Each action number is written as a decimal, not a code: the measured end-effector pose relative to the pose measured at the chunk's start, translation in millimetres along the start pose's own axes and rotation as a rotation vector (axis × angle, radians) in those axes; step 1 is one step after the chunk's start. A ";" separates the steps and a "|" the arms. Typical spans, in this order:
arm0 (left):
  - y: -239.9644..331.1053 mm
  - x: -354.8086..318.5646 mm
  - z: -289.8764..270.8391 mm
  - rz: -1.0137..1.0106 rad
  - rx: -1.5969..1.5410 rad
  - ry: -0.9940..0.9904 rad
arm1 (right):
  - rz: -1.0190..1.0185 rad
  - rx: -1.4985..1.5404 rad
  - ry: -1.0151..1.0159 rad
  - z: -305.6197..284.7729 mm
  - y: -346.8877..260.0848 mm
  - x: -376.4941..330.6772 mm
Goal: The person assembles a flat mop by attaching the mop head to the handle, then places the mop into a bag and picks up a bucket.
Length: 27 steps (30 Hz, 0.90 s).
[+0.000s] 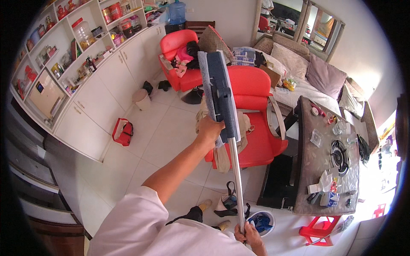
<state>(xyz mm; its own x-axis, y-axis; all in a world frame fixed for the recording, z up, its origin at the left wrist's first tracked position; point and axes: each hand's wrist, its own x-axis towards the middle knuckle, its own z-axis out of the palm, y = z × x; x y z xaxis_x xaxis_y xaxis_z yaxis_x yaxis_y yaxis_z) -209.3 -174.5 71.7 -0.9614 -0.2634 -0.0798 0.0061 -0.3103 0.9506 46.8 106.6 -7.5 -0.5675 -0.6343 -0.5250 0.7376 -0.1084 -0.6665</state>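
A flat mop is held up in front of me, its dark blue-grey head [223,96] at the top with a fuzzy grey pad [206,81] along the left side. My left hand [210,130] is closed on the lower end of the mop head, near where the handle joins; some of its fingers are hidden behind the pad. From there the silver metal handle [237,179] runs down toward me. My right hand [251,238] is wrapped round the handle's lower part. Behind the mop stands a red armchair [256,132] with light cloth on its seat.
A second red chair [177,47] bears clothes. White shelves and cabinets [109,81] line the left wall, with a red bag [123,132] and a bin [141,99] before them. To the right are a cluttered table [311,170], a sofa [294,91], a red stool [318,230] and a white bucket [272,222].
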 end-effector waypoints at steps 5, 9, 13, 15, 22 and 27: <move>-3.5 6.9 9.6 0.031 0.197 0.047 | -0.052 0.030 0.030 23.5 -0.4 -0.2; 1.5 6.8 11.0 -0.009 0.133 0.076 | -0.102 0.068 0.056 20.2 3.2 -0.1; -5.7 18.0 5.2 0.041 0.213 0.144 | -0.163 -0.034 0.164 15.1 7.9 3.9; -5.6 27.5 -0.5 0.053 0.319 0.236 | -0.174 -0.078 0.163 11.7 8.9 7.5; -25.3 46.1 -24.0 0.041 0.306 0.293 | -0.173 -0.275 0.306 4.3 11.0 6.9; -20.2 33.2 -7.0 0.034 0.358 0.236 | -0.232 -0.380 0.495 -1.2 24.3 7.5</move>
<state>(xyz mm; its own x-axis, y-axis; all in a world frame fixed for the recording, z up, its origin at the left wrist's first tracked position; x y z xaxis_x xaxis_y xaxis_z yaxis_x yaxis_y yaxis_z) -239.4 -183.4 47.7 -0.8729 -0.4824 -0.0734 -0.0990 0.0277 0.9947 60.0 100.1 -28.4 -0.8637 -0.1906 -0.4665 0.4475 0.1356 -0.8839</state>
